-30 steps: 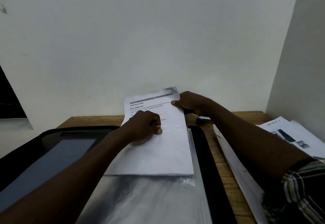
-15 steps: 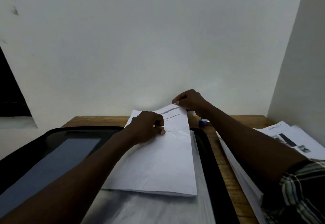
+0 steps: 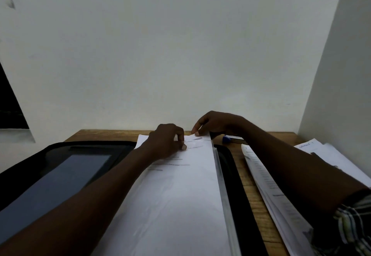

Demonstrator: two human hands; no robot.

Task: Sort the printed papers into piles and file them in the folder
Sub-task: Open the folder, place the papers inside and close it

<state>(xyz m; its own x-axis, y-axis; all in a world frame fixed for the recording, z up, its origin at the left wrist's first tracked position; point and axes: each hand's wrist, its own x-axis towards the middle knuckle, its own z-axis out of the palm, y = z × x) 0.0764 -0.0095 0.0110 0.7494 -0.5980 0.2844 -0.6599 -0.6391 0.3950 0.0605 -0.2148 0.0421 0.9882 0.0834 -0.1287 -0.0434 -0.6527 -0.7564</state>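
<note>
A black zip folder lies open on the wooden table, with a grey panel on its left half. A printed sheet lies in the clear plastic sleeve on its right half. My left hand pinches the top edge of the sleeve near the sheet's upper part. My right hand pinches the sheet's top right corner. A stack of printed papers lies on the table to the right of the folder, partly under my right forearm.
A blue-tipped pen lies on the table behind the folder's far right corner. More printed pages lie at the far right by the side wall. A white wall rises right behind the table.
The sheet has slid down toward me into the sleeve and now lies flat; its top edge was raised before. Both hands stayed on the top edge. The camera has tilted down.
</note>
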